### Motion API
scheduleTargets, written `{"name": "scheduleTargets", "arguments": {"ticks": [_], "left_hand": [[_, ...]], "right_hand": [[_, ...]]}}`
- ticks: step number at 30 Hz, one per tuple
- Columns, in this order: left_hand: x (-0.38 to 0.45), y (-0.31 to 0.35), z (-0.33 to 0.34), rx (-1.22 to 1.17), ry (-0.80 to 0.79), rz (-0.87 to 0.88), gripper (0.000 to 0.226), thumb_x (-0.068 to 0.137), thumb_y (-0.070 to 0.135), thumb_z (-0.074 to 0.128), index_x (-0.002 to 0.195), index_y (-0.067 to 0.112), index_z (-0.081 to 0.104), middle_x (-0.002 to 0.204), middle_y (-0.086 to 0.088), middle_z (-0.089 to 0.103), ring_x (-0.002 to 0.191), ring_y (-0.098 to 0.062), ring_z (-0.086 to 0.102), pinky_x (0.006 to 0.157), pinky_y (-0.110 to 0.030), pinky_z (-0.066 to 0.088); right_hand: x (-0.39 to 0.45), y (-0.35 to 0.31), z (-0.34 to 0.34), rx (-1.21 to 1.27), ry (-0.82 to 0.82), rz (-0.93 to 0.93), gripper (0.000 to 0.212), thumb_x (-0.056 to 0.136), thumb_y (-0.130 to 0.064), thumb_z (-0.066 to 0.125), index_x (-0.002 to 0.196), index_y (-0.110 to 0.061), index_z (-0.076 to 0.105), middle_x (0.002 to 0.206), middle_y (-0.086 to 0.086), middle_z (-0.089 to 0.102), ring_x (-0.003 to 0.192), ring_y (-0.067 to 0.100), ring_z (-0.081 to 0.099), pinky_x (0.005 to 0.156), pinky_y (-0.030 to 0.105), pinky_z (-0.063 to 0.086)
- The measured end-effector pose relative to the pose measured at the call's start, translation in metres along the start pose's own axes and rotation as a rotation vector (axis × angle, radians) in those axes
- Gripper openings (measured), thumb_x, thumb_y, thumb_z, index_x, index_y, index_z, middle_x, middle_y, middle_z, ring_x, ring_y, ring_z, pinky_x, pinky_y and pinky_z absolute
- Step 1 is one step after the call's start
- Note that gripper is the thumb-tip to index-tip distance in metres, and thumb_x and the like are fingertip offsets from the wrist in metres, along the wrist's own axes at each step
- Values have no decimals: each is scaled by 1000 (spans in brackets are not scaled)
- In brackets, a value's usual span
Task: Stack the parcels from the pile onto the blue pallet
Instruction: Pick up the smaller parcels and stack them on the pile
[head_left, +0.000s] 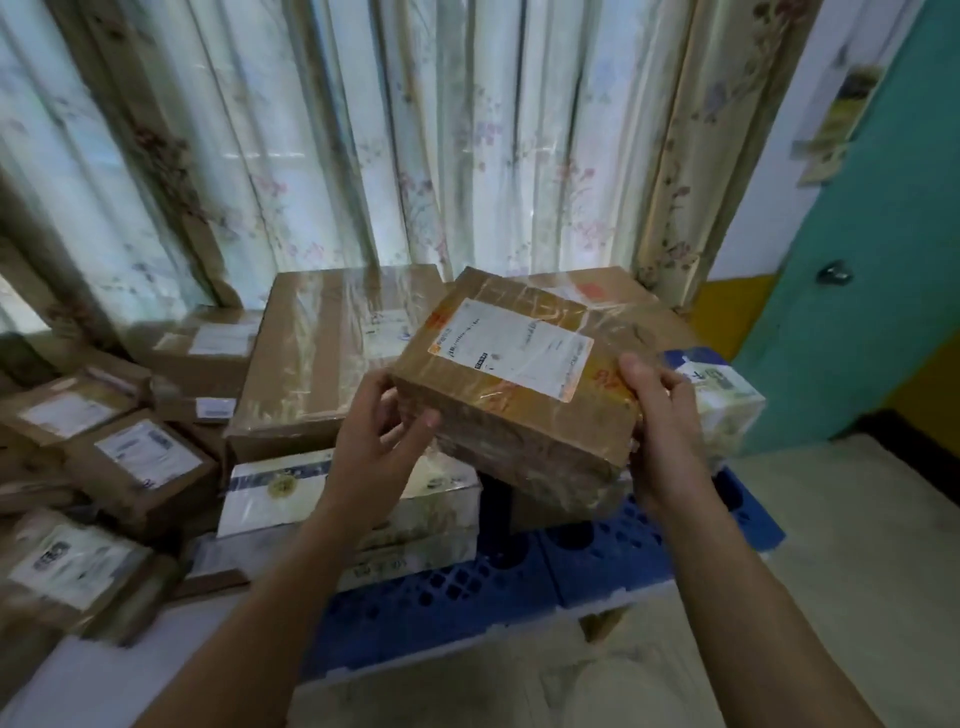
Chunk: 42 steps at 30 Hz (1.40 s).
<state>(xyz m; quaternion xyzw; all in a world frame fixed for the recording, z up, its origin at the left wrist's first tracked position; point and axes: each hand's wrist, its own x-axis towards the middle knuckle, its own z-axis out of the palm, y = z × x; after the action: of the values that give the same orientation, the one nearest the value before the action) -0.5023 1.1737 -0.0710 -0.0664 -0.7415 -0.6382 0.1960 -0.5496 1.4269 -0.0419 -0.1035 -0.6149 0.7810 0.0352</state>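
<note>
Taped parcel (511, 384), white label up, held tilted above blue pallet (597, 566): left hand (376, 441) and right hand (662, 436) fingers curled round opposite ends. Large brown box (317, 358) directly behind, white packages (291, 493) beside. Parcel pile (104, 467) left. Floral curtain (415, 130) backdrop.

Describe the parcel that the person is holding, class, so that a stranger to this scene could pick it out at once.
Start at the blue pallet on the floor below the flowered curtain. Above it, the left hand and right hand grip one brown parcel. Unlike its neighbours, it is held tilted in the air, wrapped in clear tape, with a white label edged in orange.
</note>
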Motion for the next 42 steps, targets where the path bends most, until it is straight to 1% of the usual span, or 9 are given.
{"name": "scheduleTargets", "arguments": {"ticks": [4, 7, 11, 19, 21, 25, 29, 38, 42], "left_hand": [[23, 1, 2, 45, 166, 43, 36, 94, 8, 69, 119, 30, 55, 120, 21, 66, 118, -3, 63, 85, -33, 62], [50, -5, 9, 73, 229, 82, 32, 92, 7, 71, 118, 18, 57, 117, 18, 66, 116, -1, 63, 84, -14, 55], [96, -16, 29, 52, 215, 46, 34, 91, 9, 73, 115, 22, 55, 117, 24, 64, 117, 2, 61, 82, -13, 54], [226, -73, 57, 207, 161, -25, 40, 93, 9, 71, 128, 17, 53, 119, 24, 61, 115, 1, 61, 88, -8, 49], [258, -95, 63, 289, 149, -68, 45, 93, 14, 72, 133, 17, 53, 125, 16, 63, 121, -3, 60, 93, -14, 50], [308, -126, 70, 363, 92, -181, 50, 94, 13, 70, 140, 20, 52, 121, 24, 62, 110, 18, 57, 91, -13, 50], [332, -145, 66, 441, 112, -260, 57, 85, 37, 67, 139, 37, 49, 130, 16, 62, 124, -4, 60, 106, -41, 52], [353, -158, 69, 648, 109, -337, 54, 88, 37, 63, 139, 39, 45, 124, 15, 61, 119, -13, 60, 102, -47, 51], [350, -150, 70, 696, 45, -351, 64, 95, 25, 65, 150, 35, 35, 130, 18, 51, 122, -7, 49, 109, -36, 41]], "right_hand": [[34, -11, 25, 80, -57, -11, 54, 88, -54, 73, 123, -16, 57, 118, 6, 72, 106, 24, 72, 90, 52, 60], [59, -14, 32, 29, -170, -70, 59, 80, -55, 73, 128, -24, 57, 124, 3, 70, 112, 24, 70, 90, 49, 59], [103, -24, 32, -89, -323, -190, 72, 82, -48, 77, 146, -33, 49, 135, -3, 67, 121, 23, 67, 97, 46, 56], [263, -44, 63, -260, -324, -183, 48, 92, -42, 71, 137, -29, 60, 123, -1, 71, 104, 19, 72, 75, 31, 61], [310, -38, 76, -317, -320, -180, 49, 91, -44, 72, 135, -26, 62, 119, -1, 72, 103, 19, 71, 78, 34, 62], [394, -19, 111, -331, -367, -111, 30, 90, -39, 68, 118, -29, 69, 111, -2, 74, 105, 26, 70, 79, 42, 60], [446, 2, 140, -350, -443, -66, 18, 96, -28, 63, 113, -26, 68, 105, 1, 72, 95, 21, 70, 70, 32, 59], [489, 24, 156, -420, -429, -88, 42, 99, -25, 62, 137, -12, 53, 113, -2, 64, 91, 8, 62, 63, 13, 50], [476, 21, 147, -538, -320, -196, 74, 87, -52, 70, 147, -19, 41, 142, 7, 53, 123, 22, 57, 102, 38, 50]]}}
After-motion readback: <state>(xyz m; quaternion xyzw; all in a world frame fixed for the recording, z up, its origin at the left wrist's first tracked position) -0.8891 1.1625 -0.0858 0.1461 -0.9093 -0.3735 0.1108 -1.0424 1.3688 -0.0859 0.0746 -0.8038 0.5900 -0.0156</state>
